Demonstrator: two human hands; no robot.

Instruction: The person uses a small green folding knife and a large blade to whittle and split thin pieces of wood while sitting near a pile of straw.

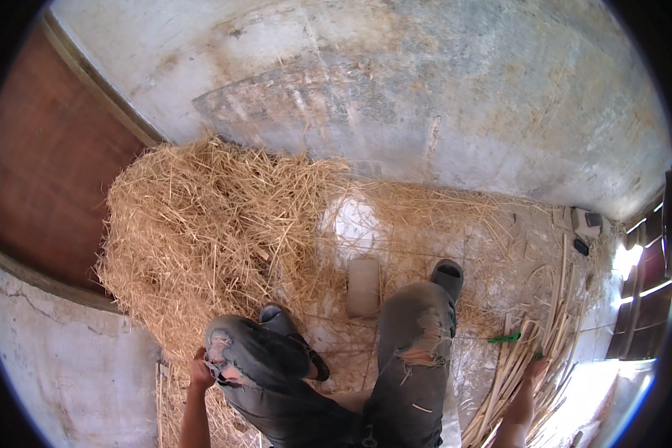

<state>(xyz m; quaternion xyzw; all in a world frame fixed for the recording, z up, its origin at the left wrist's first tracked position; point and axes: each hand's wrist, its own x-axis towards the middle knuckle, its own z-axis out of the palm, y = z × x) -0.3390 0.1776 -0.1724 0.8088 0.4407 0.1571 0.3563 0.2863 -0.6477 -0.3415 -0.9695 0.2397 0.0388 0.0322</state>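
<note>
The left hand (200,372) was by the knee (235,332), the right hand (534,369) by the sticks (503,390). I couldn't tell how their fingers were.

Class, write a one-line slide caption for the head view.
Beside heaped straw, a person's left hand is by the left knee, the right hand at thin sticks.

By the lower edge of the frame, both bare forearms (196,420) are cut off. At lower left, the left hand's (201,371) fingers are partly hidden at the torn dark-grey trouser knee (235,336). At lower right, whether long, pale sticks (498,399) are held by the right hand (534,370) cannot be made out. At left, the reddish-brown panel (48,160) is cut off.
</note>
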